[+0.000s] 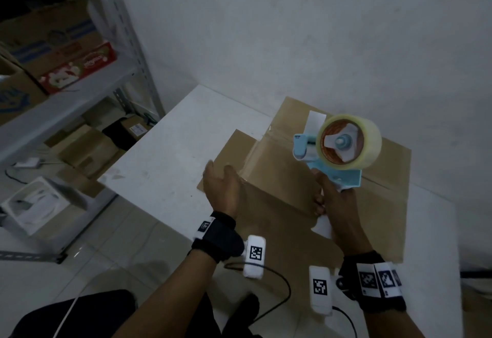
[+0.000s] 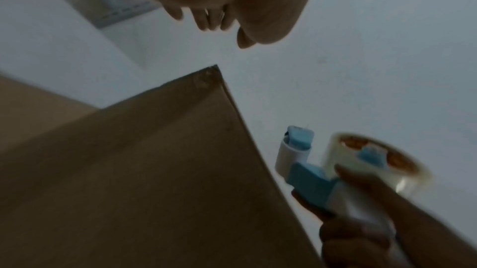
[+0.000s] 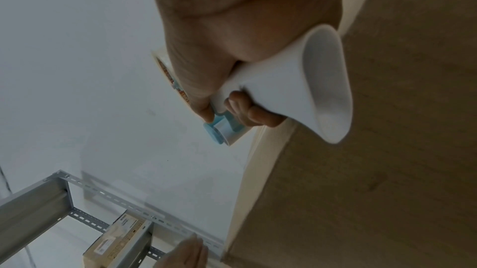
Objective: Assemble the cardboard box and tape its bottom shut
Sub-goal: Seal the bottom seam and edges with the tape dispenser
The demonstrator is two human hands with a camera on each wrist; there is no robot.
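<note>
A brown cardboard box (image 1: 292,183) stands on the white table (image 1: 165,156) with its closed flaps up and clear tape along the seam. My right hand (image 1: 334,202) grips the white handle of a blue tape dispenser (image 1: 338,148) with a clear roll, held above the box. In the right wrist view the fingers (image 3: 247,113) wrap round the dispenser handle (image 3: 296,92). My left hand (image 1: 222,183) hovers open at the box's left side, fingers straight. The left wrist view shows the box (image 2: 154,170), the dispenser (image 2: 335,166) and my left hand (image 2: 222,13) apart from the cardboard.
A grey metal shelf rack (image 1: 80,92) at the left holds cardboard boxes (image 1: 48,39) and a red carton (image 1: 80,67). More boxes (image 1: 87,148) lie on the tiled floor below. A white wall (image 1: 319,31) stands behind the table. Cables run from my wrists.
</note>
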